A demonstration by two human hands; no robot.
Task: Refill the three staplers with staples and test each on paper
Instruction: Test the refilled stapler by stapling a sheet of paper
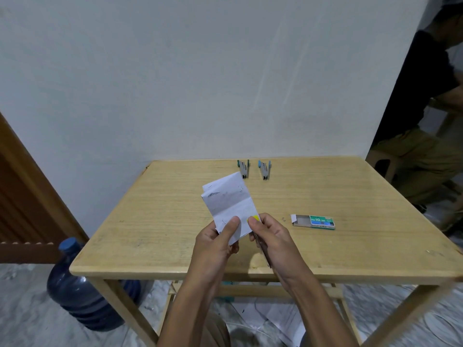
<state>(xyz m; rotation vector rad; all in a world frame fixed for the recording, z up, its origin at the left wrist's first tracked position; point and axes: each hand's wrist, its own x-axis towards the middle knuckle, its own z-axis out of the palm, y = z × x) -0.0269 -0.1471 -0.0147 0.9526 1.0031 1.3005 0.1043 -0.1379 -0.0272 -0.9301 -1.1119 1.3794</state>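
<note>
My left hand [218, 242] pinches the lower edge of a folded white paper [229, 200], held tilted above the wooden table [160, 221]. My right hand [271, 237] grips a yellow stapler [253, 219] whose tip touches the paper's right edge; most of the stapler is hidden in my palm. Two more staplers stand at the table's far edge: a green one [243, 168] and a blue one [264, 169]. A green box of staples [314, 222] lies half slid out, to the right of my hands.
A large blue water bottle [79, 286] stands on the floor by the table's left leg. A person in dark clothes [426, 116] sits at the far right. A brown door [22, 196] is at the left. Papers lie under the table.
</note>
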